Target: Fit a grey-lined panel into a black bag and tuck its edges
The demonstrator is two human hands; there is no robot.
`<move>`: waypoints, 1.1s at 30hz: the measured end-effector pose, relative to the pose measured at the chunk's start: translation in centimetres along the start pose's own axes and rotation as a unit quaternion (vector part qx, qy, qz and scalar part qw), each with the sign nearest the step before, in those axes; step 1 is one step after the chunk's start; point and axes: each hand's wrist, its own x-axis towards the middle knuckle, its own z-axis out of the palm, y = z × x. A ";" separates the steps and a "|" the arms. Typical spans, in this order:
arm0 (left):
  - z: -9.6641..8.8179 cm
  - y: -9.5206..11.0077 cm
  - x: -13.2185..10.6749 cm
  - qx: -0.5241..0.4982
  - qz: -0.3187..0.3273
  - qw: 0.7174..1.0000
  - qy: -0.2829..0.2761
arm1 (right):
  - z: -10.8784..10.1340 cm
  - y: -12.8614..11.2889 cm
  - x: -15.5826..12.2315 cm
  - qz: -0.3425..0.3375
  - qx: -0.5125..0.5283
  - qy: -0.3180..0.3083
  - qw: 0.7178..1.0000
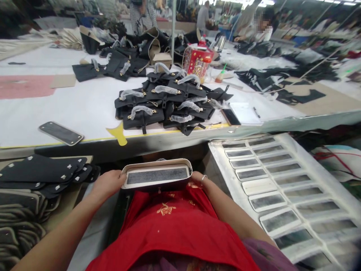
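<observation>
I hold a rounded oblong bag panel (157, 175) level over my lap, its face grey with a pale cream border. My left hand (108, 183) grips its left end, fingers curled under the edge. My right hand (199, 178), with a ring on one finger, grips the right end; most of its fingers are hidden behind the panel. A red cloth with gold embroidery (172, 222) lies across my lap beneath it.
A pile of black bag flaps with wrapped handles (166, 105) lies on the white table (84, 109) ahead, with a phone (230, 116) and one loose panel (61, 133). Rows of similar panels on a white sheet (270, 180) sit right; stacked black pieces (42, 171) left. People work beyond.
</observation>
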 end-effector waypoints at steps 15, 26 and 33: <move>0.2 0.6 -1.0 0.032 -0.014 0.999 0.014 | 1.0 -4.6 -3.6 -0.095 -0.528 0.091 0.839; 0.3 -1.4 0.7 -0.075 0.029 0.997 0.021 | 0.2 -5.6 -2.5 -0.120 -0.496 -0.010 0.860; 2.1 -3.3 0.7 -0.402 -0.001 0.916 -0.011 | -0.5 -4.3 -1.6 -0.135 -0.441 -0.050 0.886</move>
